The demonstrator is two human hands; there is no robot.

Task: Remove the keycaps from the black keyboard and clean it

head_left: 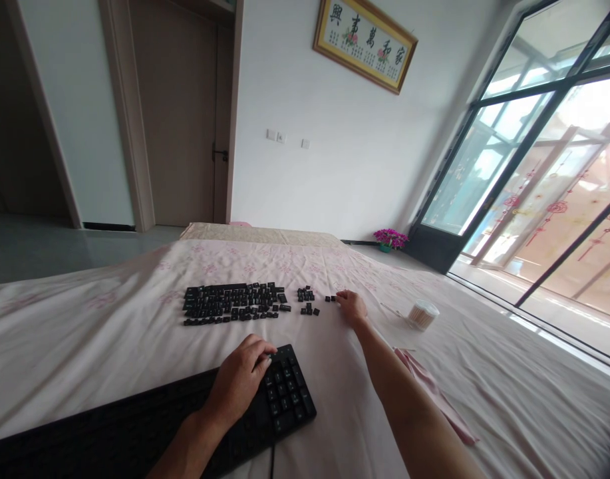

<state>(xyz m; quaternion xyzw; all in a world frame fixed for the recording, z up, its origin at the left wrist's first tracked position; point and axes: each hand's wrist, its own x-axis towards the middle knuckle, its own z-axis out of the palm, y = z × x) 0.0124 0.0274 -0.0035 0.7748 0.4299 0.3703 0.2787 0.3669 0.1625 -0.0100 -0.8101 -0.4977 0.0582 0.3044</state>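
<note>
Keycaps [235, 305] lie beyond keyboard [279, 399]; left hand [242, 379] rests there, right hand [352, 307] touching strays, grip unclear.

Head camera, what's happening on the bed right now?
A person works at a bed covered with a pink sheet. The left hand rests on a black keyboard near its number pad. The right hand reaches out to a few loose black keycaps, beside rows of laid-out keycaps. A round container stands to the right.
</note>
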